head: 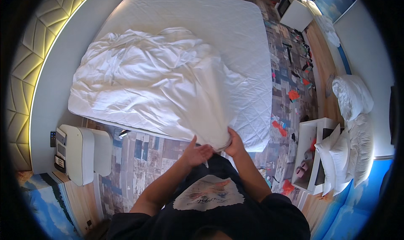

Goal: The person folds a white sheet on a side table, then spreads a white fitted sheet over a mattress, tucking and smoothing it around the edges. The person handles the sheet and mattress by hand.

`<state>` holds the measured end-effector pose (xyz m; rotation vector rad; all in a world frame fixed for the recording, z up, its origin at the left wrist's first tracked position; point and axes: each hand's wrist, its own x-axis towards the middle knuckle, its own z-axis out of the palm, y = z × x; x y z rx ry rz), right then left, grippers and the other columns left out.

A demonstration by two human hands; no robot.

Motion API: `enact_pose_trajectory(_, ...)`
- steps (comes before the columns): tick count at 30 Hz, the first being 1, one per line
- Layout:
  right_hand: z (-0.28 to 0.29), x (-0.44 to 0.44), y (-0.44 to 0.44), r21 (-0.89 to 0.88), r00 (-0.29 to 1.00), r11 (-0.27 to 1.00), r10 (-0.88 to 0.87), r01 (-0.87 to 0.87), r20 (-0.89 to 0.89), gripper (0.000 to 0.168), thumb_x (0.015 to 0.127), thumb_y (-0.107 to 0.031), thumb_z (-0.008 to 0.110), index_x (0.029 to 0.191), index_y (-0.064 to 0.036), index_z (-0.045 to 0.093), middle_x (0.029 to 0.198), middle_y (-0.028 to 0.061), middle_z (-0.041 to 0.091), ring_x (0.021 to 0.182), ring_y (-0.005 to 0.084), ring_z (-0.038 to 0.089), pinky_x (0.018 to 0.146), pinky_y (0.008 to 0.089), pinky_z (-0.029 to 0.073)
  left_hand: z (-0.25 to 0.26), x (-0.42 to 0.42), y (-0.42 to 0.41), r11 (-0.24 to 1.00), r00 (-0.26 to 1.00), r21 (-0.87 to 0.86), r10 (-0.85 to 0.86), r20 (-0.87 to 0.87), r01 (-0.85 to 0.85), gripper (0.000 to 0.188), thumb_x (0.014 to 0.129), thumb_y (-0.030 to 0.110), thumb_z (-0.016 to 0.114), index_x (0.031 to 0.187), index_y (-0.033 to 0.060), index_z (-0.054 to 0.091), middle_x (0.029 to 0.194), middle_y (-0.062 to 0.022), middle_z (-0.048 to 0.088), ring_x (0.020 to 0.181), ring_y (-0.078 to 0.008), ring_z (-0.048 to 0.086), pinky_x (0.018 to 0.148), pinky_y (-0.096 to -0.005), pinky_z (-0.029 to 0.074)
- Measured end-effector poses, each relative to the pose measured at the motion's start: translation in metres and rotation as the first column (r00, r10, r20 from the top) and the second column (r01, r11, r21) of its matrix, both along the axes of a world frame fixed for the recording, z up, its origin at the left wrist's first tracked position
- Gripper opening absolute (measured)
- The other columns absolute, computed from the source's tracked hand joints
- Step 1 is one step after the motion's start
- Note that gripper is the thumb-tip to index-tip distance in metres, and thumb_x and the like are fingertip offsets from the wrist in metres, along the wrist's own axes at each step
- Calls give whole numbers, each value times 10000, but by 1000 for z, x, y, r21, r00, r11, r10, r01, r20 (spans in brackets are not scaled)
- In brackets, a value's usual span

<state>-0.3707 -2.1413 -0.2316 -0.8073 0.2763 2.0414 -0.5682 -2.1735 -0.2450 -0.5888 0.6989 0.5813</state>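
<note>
A rumpled white bed sheet (148, 72) lies in folds over the near left half of the bed. One gathered part of it stretches toward me over the near edge of the white quilted mattress (233, 28). My right hand (235, 144) grips the side of that gathered part, thumb up and fingers partly hidden by the cloth. Just left of it, my left hand (199, 153) is beside the sheet's hanging end, thumb raised and fingers spread, with no cloth visibly gripped.
At left stands a white nightstand (75, 154) with a telephone (60, 162). Orange scraps (293, 95) and other litter lie on the patterned floor (151, 164) to the right. White pillows (339, 158) and a rolled duvet (353, 96) rest by the right wall, near an open-fronted white cabinet (311, 184).
</note>
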Motion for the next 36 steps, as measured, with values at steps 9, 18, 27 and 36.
enact_pose_trajectory(9,43,40,-21,237,867,869,332,-435,372,260,854,-129,583,1069,16,561,969,88,615,860,172,604,766,291,483,30,95,12,885,993,454,121,-2,-107,441,895,377,480,1201,60,455,1107,-129,554,1037,-278,531,935,-435,404)
enact_pose_trajectory(18,-14,123,18,53,796,841,486,-538,362,515,890,-513,439,962,-25,590,844,63,605,740,175,572,736,274,447,78,191,-3,870,669,486,409,-621,-80,384,886,184,530,1202,-16,445,1092,-149,559,958,-251,580,820,-369,485)
enact_pose_trajectory(27,-21,53,101,552,806,730,569,-403,-164,323,900,-250,479,1112,-18,547,971,101,622,827,210,618,719,369,524,143,190,-28,778,532,525,298,-792,346,322,879,193,574,1100,-40,552,980,-108,606,848,-139,568,739,-259,464)
enact_pose_trajectory(36,0,150,178,271,945,906,322,-326,60,396,931,-330,415,1191,-47,511,1135,116,585,1041,266,562,929,423,424,51,167,-34,827,444,543,545,-711,-145,306,870,194,588,1067,-35,539,928,-98,618,774,-163,607,679,-295,502)
